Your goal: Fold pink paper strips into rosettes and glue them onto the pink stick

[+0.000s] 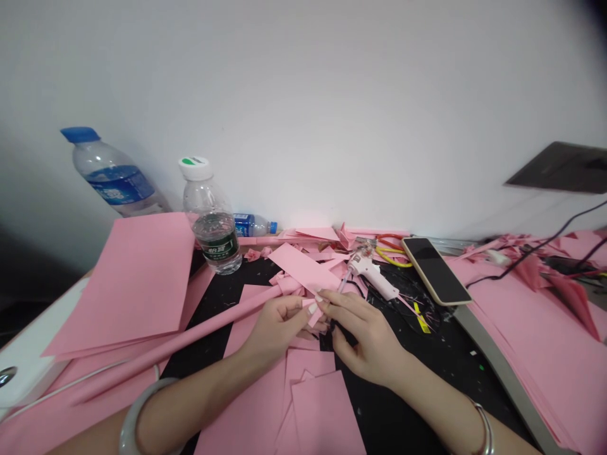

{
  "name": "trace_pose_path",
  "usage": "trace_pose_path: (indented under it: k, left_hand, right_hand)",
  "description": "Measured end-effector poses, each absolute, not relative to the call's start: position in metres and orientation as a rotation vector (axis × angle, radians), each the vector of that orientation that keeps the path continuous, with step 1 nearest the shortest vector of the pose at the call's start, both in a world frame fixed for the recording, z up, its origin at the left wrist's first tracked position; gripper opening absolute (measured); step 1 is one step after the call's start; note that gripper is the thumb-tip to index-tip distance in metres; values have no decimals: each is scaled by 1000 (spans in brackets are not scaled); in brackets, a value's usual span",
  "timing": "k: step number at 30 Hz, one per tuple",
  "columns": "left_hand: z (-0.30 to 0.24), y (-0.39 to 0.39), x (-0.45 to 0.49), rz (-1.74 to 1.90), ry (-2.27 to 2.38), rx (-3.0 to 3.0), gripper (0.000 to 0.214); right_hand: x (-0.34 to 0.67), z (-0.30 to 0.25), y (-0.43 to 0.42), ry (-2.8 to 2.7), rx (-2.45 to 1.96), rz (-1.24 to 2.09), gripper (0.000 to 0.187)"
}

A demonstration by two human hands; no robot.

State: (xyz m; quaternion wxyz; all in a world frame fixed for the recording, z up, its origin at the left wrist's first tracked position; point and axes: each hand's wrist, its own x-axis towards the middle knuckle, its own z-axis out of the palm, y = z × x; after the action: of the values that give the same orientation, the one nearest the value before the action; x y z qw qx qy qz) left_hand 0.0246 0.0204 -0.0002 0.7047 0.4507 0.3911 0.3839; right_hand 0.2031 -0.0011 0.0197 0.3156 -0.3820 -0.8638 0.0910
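White wall (332, 114) rising behind us, black tabletop (389, 414) stretching below. Pink sheets (133, 284) lying at left, white-capped bottle (215, 230) standing just beside. Our left hand (277, 325) and right hand (367, 332) meeting mid-table, above loose pink paper (327, 411). Phone (437, 272) lying right of glue gun (374, 275). And here, between our hands, small pink piece (314, 318): left thumb and fingers clamping it, right fingertips touching; whether they're gripping, we're unable to tell.

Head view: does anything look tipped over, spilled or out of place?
Mildly: the small bottle lies on its side by the wall, odd beside the upright green-labelled bottle. No spill shows. A white scrap and a green scrap also sit loose on the black tabletop.
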Motion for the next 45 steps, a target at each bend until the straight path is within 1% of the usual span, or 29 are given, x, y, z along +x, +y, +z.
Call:
trace_pose_path:
  k: [5,11,14,18,25,32,37,39,45]
  left_hand:
    - [3,21,24,816,892,1069,25]
    - [5,17,23,728,837,1230,25]
    - [6,15,23,724,775,1294,22]
    - [6,15,23,704,725,1337,20]
    - [4,16,20,666,674,1290,19]
    - [3,17,21,650,642,1233,19]
    - [3,18,22,723,751,1185,14]
    - [3,19,23,770,787,1186,13]
    - [0,23,23,893,831,1228,17]
  right_hand:
    - [204,20,-1,-2180,-974,309,39]
    - [203,25,-3,-2090,-1197,404,9]
    - [201,25,-2,-2162,-1243,556,18]
    - [199,25,-1,-2196,-1158,725,29]
    - [201,22,1,-2131,-1174,846,32]
    - [201,21,0,-2099,-1192,856,29]
    - [202,22,2,-2058,-1211,657,30]
    - [202,23,3,-2037,-1230,629,31]
    - [201,22,4,-2017,-1280,692,19]
